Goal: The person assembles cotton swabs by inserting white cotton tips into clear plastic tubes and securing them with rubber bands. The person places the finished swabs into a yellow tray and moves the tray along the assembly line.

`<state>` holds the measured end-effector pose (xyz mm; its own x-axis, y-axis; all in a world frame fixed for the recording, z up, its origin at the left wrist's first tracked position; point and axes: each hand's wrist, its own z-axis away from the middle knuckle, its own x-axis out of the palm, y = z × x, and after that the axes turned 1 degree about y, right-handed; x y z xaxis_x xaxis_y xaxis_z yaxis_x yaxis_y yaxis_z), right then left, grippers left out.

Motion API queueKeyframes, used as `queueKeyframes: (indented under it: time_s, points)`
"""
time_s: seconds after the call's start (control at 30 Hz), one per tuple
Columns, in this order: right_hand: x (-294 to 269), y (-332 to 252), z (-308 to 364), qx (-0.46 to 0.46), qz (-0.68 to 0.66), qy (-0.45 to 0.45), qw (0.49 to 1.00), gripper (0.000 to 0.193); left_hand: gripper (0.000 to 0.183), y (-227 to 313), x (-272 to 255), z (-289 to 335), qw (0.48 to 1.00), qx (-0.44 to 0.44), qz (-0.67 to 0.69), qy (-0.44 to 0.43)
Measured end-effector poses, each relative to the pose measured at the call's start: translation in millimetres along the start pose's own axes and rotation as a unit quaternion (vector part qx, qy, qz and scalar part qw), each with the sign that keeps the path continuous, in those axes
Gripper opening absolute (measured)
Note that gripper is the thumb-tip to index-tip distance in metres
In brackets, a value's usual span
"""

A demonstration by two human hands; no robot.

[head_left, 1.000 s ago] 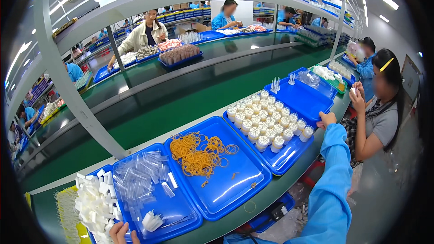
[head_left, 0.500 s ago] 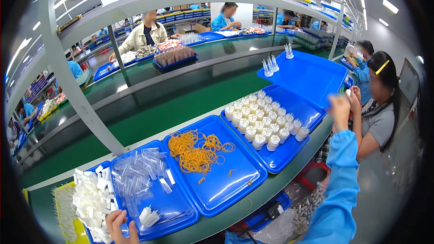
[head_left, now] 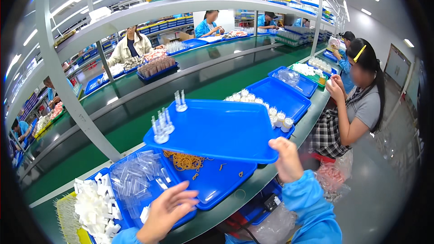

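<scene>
Head view shows my right hand [head_left: 285, 160] clenched on the near right corner of a blue plastic tray [head_left: 217, 131], thumb on top and fingers underneath as far as I can tell, holding it lifted above the surface [head_left: 253, 185] and roughly level. On the tray's far left part stand three small clusters of clear vials [head_left: 163, 124], upright and loose. My left hand [head_left: 166, 210] is released, fingers spread, hovering palm-down just over the near edge of a lower blue tray [head_left: 135, 185] that carries clear plastic tubes; it touches nothing that I can see. I judge the lifted tray to be light and fairly stiff, but held from one corner it may sag or tip, and its smooth floor would let the vials slide or topple, so a second hold on the opposite edge looks the safer grip. Under the lifted tray lies another blue tray with orange rubber bands [head_left: 185, 160] scattered on it. Left of the tube tray sits a heap of white plastic pieces [head_left: 92, 205]. Further right along the surface, a tray of white capped containers [head_left: 278, 117] shows partly behind the lifted one. A seated person in a grey top [head_left: 361, 104] works at the far right end.
</scene>
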<state>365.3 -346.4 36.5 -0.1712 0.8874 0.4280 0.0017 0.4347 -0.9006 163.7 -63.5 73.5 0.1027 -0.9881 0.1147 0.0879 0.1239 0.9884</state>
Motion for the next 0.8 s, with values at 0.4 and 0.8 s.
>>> queueKeyframes:
  time_s: [0.4, 0.8]
  points:
    - [54, 49, 99, 0.006, 0.084, -0.103, 0.991, 0.021, 0.028, -32, 31, -31, 0.962, 0.014, 0.228, 0.147]
    - [-90, -6, -32, -0.134, 0.031, 0.195, 0.971, 0.022, 0.031, 23, -48, 15, 0.978, -0.045, 0.124, 0.160]
